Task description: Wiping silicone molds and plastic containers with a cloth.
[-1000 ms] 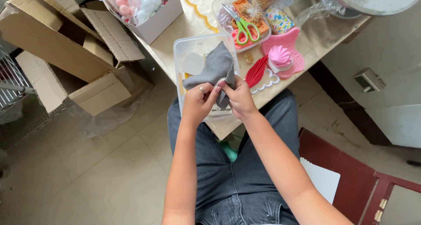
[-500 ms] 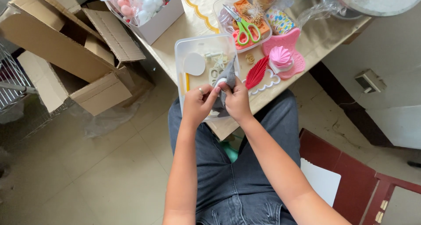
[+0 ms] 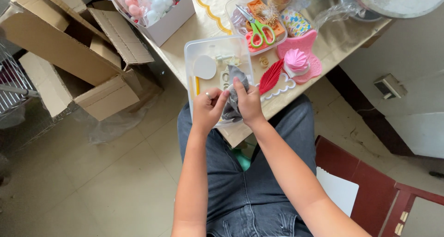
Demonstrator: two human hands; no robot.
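Since 1.0 s ago, grey cloth (image 3: 232,96) went from a broad spread over the tray to a narrow, bunched, upright fold; by 0.5 s ago it was already gathered. Both hands have stayed over the tray's near end.

Left hand (image 3: 209,108): fingers curled, thumb and fingertips pinching the cloth's left edge; ring visible on one finger. Right hand (image 3: 249,103): closed on the cloth's right side, fingertips pressed at its top. Hands nearly touching each other, cloth clamped between them.

Cloth sits above the clear plastic tray (image 3: 192,57), near end, at the tabletop (image 3: 185,31) edge closest to the person. Inside the tray, beyond the cloth: white oval piece (image 3: 204,67) and small pale cut-out shapes.

Right of tray, on tabletop: red leaf-shaped piece (image 3: 270,76), just beside the right hand; pink moulded piece (image 3: 300,57) farther right. Behind tray: second clear container holding green-handled scissors (image 3: 259,28). White box (image 3: 171,20) with pale balls at the tabletop's left end.

Floor, left: open cardboard box (image 3: 69,57). Person seated, dark jeans (image 3: 240,191). Red stool (image 3: 365,181) at right.
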